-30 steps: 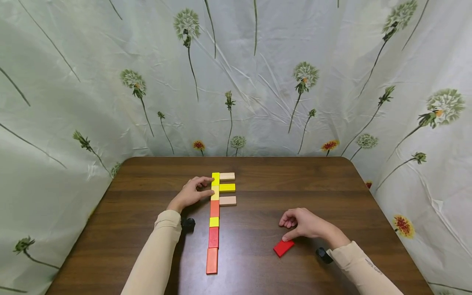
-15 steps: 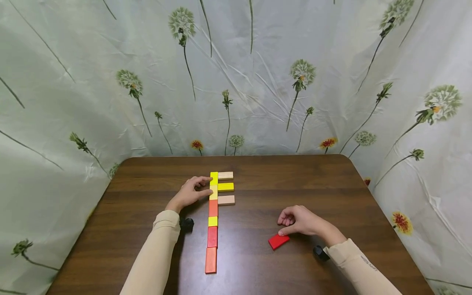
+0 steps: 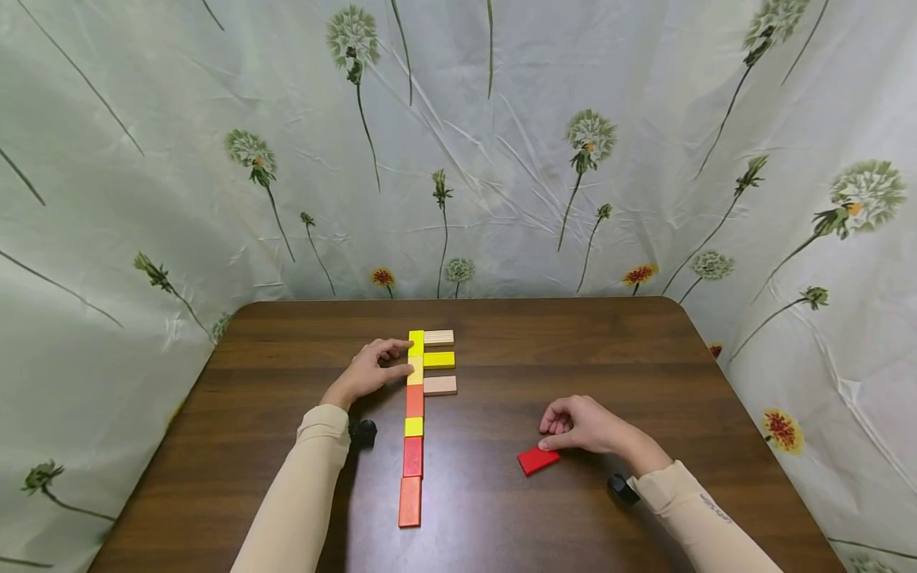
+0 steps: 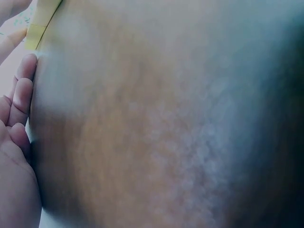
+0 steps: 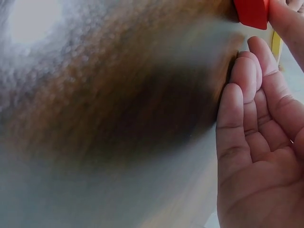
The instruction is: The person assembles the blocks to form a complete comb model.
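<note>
In the head view a column of flat red, orange and yellow blocks runs toward me, with an orange block [image 3: 410, 501] at the near end. My left hand [image 3: 365, 371] reaches the far end from the left. Its index finger touches a bright yellow block [image 3: 415, 338], and its thumb a pale yellow block [image 3: 415, 376]. My right hand [image 3: 591, 426] rests low over the table to the right. Its thumb presses on the edge of a red block [image 3: 536, 461] lying flat; in the right wrist view the other fingers [image 5: 231, 109] bend loosely, apart from that block.
Three blocks stick out rightward from the column's far part: a ridged wooden block [image 3: 438, 337], a yellow block [image 3: 438, 360] and a plain wooden block [image 3: 440, 386]. The brown table [image 3: 301, 326] meets a dandelion-print curtain [image 3: 516, 207] behind.
The red block has slid a little left and away from me under my right thumb, turning slightly. My left hand stays at the column's far end.
</note>
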Demonstrator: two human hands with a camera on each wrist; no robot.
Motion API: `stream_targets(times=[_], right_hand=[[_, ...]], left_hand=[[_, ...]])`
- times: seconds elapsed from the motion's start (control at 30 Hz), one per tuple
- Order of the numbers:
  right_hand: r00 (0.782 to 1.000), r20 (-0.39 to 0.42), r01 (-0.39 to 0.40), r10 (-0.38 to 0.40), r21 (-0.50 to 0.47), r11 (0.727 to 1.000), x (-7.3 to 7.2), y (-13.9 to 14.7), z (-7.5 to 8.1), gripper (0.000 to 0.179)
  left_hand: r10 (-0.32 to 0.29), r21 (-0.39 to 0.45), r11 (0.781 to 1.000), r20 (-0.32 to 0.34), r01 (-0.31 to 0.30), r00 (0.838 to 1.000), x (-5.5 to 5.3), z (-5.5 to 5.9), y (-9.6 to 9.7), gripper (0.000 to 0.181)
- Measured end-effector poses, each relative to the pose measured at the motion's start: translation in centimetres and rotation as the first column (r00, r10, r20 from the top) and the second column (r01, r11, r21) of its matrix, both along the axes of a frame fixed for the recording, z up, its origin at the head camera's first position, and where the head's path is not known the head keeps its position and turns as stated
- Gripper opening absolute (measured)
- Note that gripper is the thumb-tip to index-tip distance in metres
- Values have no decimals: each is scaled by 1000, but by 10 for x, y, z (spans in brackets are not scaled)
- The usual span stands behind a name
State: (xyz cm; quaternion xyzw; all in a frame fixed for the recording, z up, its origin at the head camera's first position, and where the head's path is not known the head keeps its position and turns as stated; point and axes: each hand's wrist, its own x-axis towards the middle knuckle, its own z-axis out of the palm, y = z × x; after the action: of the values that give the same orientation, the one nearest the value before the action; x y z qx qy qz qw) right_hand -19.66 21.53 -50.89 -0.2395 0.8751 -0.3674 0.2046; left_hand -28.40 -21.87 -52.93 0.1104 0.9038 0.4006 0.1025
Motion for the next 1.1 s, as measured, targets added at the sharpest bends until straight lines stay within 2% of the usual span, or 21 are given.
stream_targets(times=[0.43,0.63,0.83,1.1], right_hand=[[1000,-30,-3,4,10,1000,2,1,1,21],[999,-36,-11,11,13,1000,4,5,2,32],[997,-68,-35,33,-21,999,11,6,-1,43],[996,-91,-24,21,-40,999,19,10,-6,34]], left_hand=[[-13,13,1000,-9,13,1000,-1,-2,0,54],[-20,16,1000,-21,21,1000,-5,0,0,55],[-5,7,1000,-5,5,1000,-4,-2,-3,56],[-13,12,1000,-9,13,1000,-4,-4,-3,56]])
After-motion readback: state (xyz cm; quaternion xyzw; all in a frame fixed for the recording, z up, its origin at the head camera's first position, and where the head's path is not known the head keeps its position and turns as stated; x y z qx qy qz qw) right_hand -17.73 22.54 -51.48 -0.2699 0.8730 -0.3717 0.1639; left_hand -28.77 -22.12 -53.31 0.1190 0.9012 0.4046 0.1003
